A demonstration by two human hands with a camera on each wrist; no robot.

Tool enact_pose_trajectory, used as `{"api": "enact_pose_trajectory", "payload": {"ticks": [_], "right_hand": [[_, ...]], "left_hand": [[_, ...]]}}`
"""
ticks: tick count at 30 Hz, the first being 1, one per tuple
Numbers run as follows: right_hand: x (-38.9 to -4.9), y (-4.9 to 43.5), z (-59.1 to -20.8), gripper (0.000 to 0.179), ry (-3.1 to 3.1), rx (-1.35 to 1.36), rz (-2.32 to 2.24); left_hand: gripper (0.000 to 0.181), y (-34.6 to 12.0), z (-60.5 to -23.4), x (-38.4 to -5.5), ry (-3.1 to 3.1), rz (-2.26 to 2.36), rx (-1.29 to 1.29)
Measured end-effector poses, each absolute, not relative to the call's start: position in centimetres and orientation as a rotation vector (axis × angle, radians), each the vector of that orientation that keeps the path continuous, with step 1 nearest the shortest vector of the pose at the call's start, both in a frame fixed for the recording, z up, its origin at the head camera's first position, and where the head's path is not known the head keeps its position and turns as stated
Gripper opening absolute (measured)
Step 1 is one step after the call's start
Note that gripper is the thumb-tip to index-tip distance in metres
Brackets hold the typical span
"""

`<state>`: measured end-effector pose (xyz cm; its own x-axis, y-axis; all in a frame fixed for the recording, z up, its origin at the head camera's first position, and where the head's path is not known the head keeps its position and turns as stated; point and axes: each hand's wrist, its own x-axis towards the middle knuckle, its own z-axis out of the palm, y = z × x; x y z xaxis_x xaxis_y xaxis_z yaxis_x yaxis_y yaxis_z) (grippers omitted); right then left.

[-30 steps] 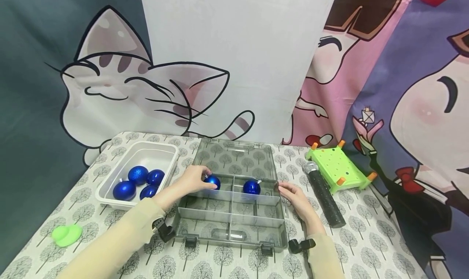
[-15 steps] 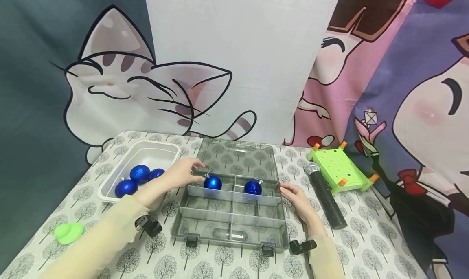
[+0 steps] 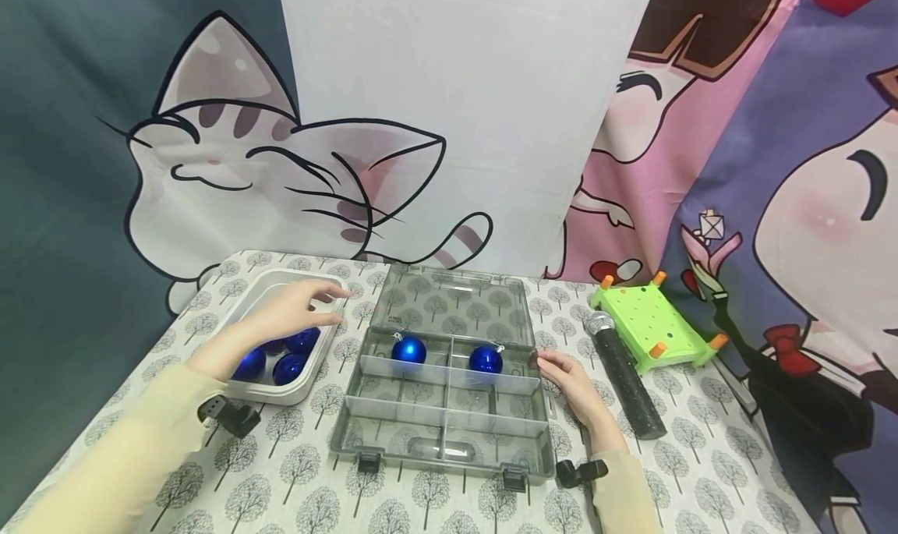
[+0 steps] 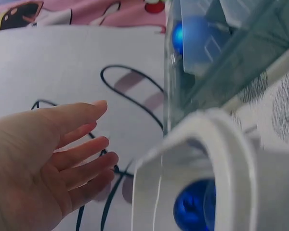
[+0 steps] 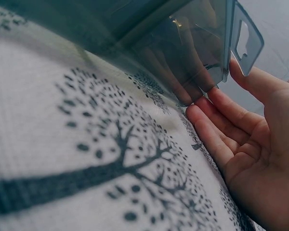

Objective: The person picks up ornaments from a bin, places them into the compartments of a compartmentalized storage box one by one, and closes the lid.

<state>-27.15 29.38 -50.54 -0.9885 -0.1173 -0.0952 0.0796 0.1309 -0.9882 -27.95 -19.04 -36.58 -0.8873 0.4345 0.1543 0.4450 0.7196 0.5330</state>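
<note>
My left hand [image 3: 288, 312] hovers over the white plastic tub [image 3: 281, 394], its thumb apart from loosely bent fingers and nothing between them. Beneath it in the tub lie several shiny blue Christmas baubles [image 3: 288, 369], partly hidden by the hand and forearm. A grey see-through compartment box [image 3: 443, 465] stands with its lid [image 3: 456, 304] folded back. One blue bauble [image 3: 409, 351] sits in its rear left compartment, another bauble [image 3: 486, 358] in the rear right one. My right hand [image 3: 575, 382] touches the box's right side near the rear corner with fairly straight fingers.
A black microphone [image 3: 627, 378] with a silver head lies right of my right hand. Behind it, a green pegged toy stool [image 3: 652, 322] rests with its orange feet up. A tree-patterned cloth [image 3: 302, 479] covers the table, and a cartoon curtain [image 3: 463, 113] hangs behind.
My left hand has let go of the bauble in the rear left compartment and moved left, back over the white tub. The right hand has stayed at the box's side.
</note>
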Motion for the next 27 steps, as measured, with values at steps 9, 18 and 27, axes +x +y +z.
{"api": "enact_pose_trajectory", "payload": {"ticks": [9,18,27], "right_hand": [[-27.2,29.5,-50.5,0.046,2.237,-0.032,-1.978],[-27.2,29.5,-50.6,0.044,2.24,-0.08,-1.987],[-27.0,29.4,-50.5,0.044,2.239,-0.088,-1.988]], "left_hand": [[0.045,-22.0,-37.3,-28.9,-2.873,-0.839,-0.74],[0.053,-24.0,-38.9,-29.9,-2.985,-0.934,-0.775],[0.058,-23.8,-39.6,-30.1,-3.073,-0.806,-0.856]]}}
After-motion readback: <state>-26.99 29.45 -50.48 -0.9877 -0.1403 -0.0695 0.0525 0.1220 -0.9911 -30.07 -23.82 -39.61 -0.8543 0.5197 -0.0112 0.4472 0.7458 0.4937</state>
